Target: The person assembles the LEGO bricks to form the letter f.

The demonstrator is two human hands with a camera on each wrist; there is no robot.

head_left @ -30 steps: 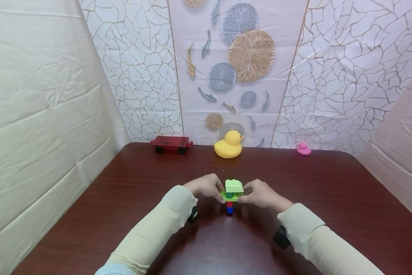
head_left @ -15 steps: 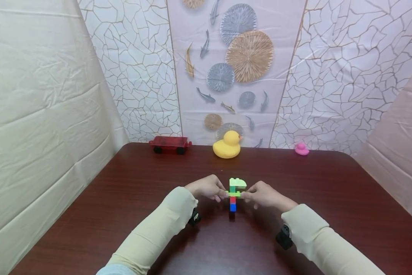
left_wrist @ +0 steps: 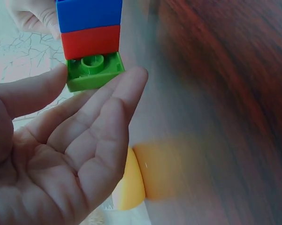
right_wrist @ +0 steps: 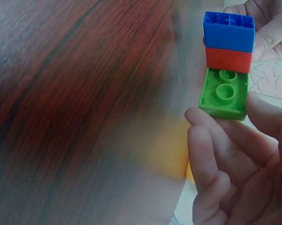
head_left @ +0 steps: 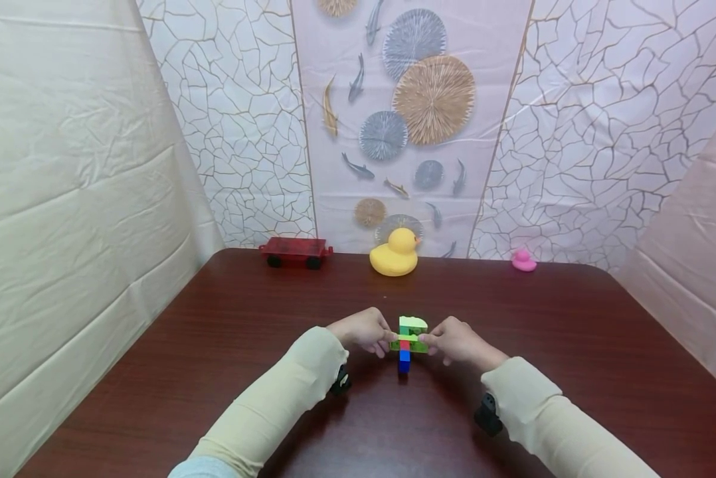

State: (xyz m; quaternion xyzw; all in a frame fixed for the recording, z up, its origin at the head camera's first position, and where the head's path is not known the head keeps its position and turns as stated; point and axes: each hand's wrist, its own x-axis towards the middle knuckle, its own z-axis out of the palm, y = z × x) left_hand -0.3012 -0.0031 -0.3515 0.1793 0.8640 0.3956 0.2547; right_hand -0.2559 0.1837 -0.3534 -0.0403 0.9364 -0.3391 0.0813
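Note:
A small stack of toy building blocks (head_left: pixel 404 345) is held between both hands over the middle of the table. Its lowest piece is a blue block (right_wrist: pixel 229 35), with a red block (right_wrist: pixel 229 60) on it. Above the red one lies a wide green plate (left_wrist: pixel 95 75), its hollow underside showing in both wrist views. A dark green block and a pale green rounded block (head_left: pixel 413 322) top the stack. My left hand (head_left: pixel 366 330) pinches the plate's left end between thumb and fingers. At its right end, my right hand (head_left: pixel 458 342) pinches the plate likewise.
Along the back edge of the dark wooden table (head_left: pixel 274 312) stand a red wheeled wagon (head_left: pixel 295 251), a yellow rubber duck (head_left: pixel 396 253) and a small pink duck (head_left: pixel 523 260). Cloth hangs behind them and at both sides.
The stack has shifted slightly right and turned, and its top has tipped so less of the upper blocks shows than half a second ago. Both hands keep hold of the green plate.

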